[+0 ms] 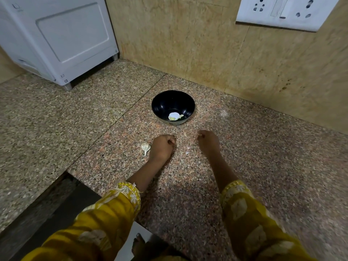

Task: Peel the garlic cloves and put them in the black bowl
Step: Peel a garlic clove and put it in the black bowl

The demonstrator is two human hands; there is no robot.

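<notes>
The black bowl [185, 102] stands on the granite counter near the back wall, with a couple of pale peeled garlic cloves [174, 116] at its bottom. An unpeeled garlic clove [146, 147] lies on the counter just left of my left hand [162, 146]. That hand rests on the counter in front of the bowl with its fingers curled under; nothing shows inside it. My right hand [208, 142] hovers to the right, also in front of the bowl, its fingertips pinching what looks like a small scrap of garlic skin [199, 135].
Small bits of garlic skin [187, 152] lie on the counter between my hands. A white appliance [56, 38] stands at the back left. A socket panel [286, 12] is on the tiled wall. The counter's front edge [79, 180] drops off at lower left.
</notes>
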